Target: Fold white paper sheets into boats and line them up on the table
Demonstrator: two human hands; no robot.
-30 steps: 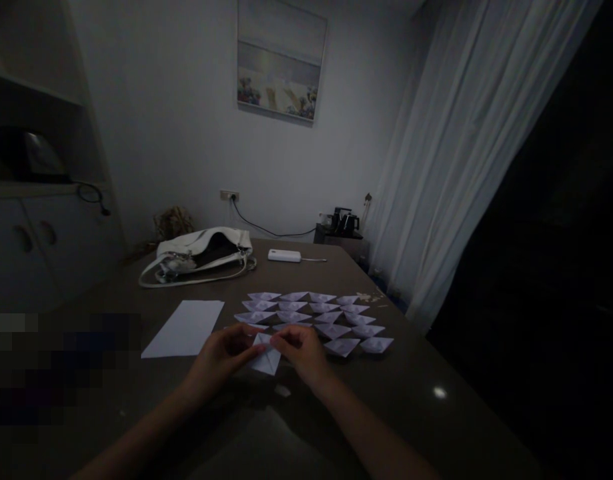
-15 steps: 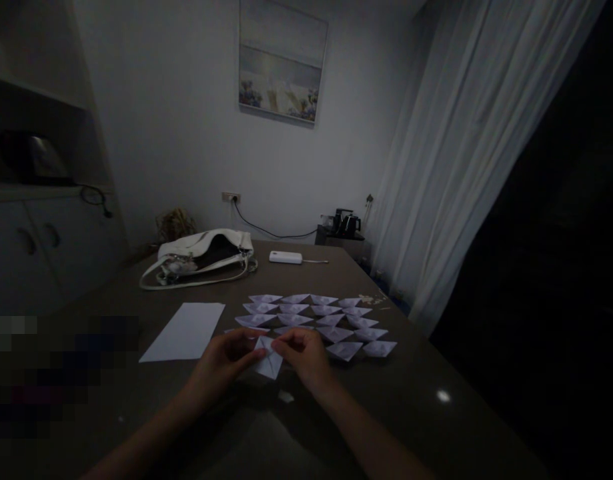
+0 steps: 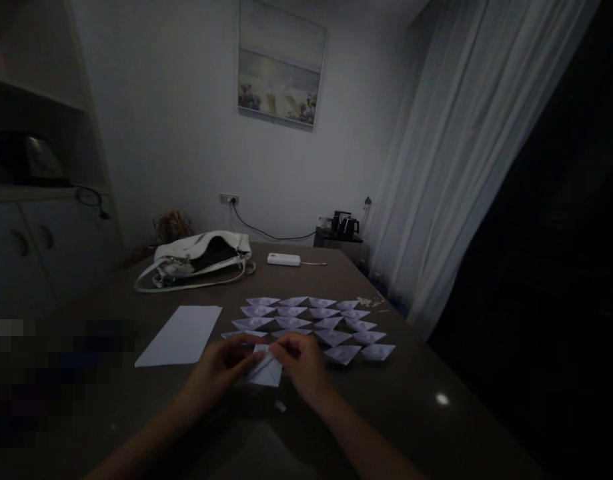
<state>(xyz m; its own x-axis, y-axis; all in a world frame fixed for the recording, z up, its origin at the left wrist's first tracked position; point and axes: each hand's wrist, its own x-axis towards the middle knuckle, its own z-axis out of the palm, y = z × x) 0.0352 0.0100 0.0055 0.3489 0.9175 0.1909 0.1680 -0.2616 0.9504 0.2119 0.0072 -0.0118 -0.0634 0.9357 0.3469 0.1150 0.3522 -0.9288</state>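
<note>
Between my hands is a small folded piece of white paper [image 3: 268, 373], held just above the table with creases across its face. My left hand [image 3: 221, 367] pinches its left side between thumb and fingers. On the upper right edge, my right hand [image 3: 302, 365] grips it with thumb and fingertips close together. Just beyond my hands stand several white paper boats [image 3: 331, 337] in rows, some partly hidden behind my fingers. Left of them lies a flat stack of white paper [image 3: 179, 337].
A white handbag [image 3: 201, 257] lies at the table's far left. Near the back edge is a white power bank [image 3: 284, 259] with a short cable. Black kettles [image 3: 345, 225] stand on a low cabinet beyond the table, beside a white curtain [image 3: 436, 153].
The folded paper has turned slightly in my hands, its lower edge now lying more level. Both hands keep their pinch on it. The view has shifted a little.
</note>
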